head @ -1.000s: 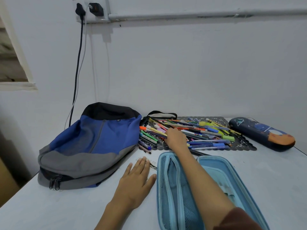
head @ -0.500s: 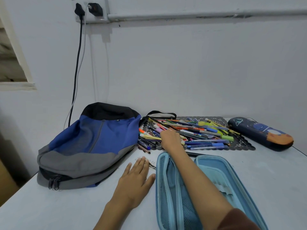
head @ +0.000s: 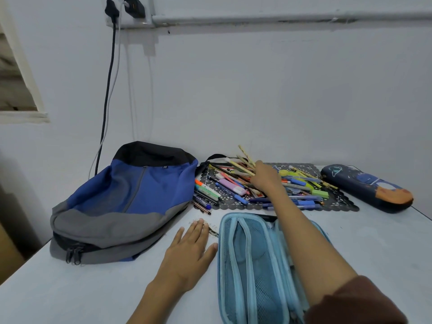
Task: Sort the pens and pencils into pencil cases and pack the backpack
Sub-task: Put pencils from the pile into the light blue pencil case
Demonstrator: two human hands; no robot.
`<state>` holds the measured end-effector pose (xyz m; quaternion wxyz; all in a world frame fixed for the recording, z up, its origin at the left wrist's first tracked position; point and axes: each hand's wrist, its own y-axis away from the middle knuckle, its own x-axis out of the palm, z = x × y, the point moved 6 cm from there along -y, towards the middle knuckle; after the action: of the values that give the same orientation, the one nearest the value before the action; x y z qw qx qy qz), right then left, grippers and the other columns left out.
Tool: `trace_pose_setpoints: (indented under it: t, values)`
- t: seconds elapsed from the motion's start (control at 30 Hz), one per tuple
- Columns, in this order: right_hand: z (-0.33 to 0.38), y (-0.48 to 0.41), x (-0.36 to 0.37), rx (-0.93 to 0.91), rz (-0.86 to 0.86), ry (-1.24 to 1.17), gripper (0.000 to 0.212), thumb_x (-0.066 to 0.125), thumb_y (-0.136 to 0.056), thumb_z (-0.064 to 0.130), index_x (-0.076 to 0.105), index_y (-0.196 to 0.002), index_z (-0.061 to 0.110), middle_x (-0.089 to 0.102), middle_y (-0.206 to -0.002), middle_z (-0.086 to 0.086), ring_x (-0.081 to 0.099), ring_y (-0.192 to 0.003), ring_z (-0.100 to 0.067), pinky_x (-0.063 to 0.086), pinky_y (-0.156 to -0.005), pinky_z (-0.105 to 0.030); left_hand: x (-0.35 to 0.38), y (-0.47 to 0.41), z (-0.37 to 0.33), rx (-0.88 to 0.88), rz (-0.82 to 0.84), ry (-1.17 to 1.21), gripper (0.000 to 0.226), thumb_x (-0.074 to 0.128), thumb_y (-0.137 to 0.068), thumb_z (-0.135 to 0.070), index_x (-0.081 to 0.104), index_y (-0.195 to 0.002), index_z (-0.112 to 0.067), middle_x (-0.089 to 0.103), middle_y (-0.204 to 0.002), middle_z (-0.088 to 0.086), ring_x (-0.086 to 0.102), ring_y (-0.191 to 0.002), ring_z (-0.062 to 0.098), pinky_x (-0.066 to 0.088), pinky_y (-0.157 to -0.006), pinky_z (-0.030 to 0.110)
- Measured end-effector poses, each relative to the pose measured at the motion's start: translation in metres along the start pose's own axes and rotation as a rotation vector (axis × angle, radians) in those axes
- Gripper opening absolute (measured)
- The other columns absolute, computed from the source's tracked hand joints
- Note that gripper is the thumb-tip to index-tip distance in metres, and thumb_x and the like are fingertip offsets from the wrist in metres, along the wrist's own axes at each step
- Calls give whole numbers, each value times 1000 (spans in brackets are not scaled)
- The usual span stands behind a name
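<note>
1. White table point(head: 374, 242), pale wall behind; left hand point(head: 187, 256) rests flat beside the open blue pencil case point(head: 252, 265).
2. Right hand point(head: 266, 178) grips yellowish pencils point(head: 243, 163), seemingly four, above the pile point(head: 229, 184).
3. Fanned loosely, one could slip and scatter before reaching the case.

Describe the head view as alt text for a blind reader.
A right hand grips a bunch of pencils over a heap of pens on a black mat. The left hand rests flat on the table between a blue backpack and an open blue pencil case.
</note>
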<state>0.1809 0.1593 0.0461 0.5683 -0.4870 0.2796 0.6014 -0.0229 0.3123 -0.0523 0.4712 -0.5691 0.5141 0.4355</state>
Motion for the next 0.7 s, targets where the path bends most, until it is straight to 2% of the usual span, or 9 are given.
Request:
trace_pose_setpoints:
  t: [0.13, 0.27, 0.4, 0.53, 0.7]
  values:
    - [-7, 0, 6, 14, 40, -37, 31, 48, -93, 8, 44, -123, -1, 59, -113, -22, 56, -92, -34, 39, -69, -35, 0, -1, 0, 2, -4, -1, 132, -46, -43, -77, -3, -155, -23, -9, -162, -9, -13, -147, 3, -11, -119, 28]
    - [-9, 2, 9, 6, 1, 61, 23, 48, -94, 14, 54, -115, 6, 63, -109, -15, 60, -100, -34, 41, -75, -36, 2, -1, 1, 3, -3, 0, 130, -45, -45, -77, -3, -156, -23, -8, -162, -9, -13, -147, 3, -10, -120, 28]
    - [-6, 0, 14, -44, -85, 124, 20, 51, -95, 21, 64, -109, 14, 67, -105, -10, 63, -96, -31, 39, -67, -31, 3, -2, 2, 2, 1, 2, 131, -45, -44, -78, -3, -156, -23, -9, -162, -9, -13, -147, 3, -11, -118, 27]
    - [-5, 1, 20, -39, -99, 276, 13, 55, -95, 16, 63, -105, 13, 67, -105, -7, 64, -95, -27, 39, -66, -29, 2, -1, 2, 2, -1, 4, 131, -45, -44, -78, -3, -156, -23, -9, -162, -9, -14, -146, 1, -11, -119, 28]
    - [-8, 4, 26, -62, -110, 413, 16, 53, -95, 13, 65, -106, 15, 69, -106, -7, 65, -98, -27, 39, -67, -29, 1, -1, 1, -1, 3, 9, 130, -44, -44, -78, -3, -156, -24, -9, -162, -10, -14, -146, 2, -10, -120, 28]
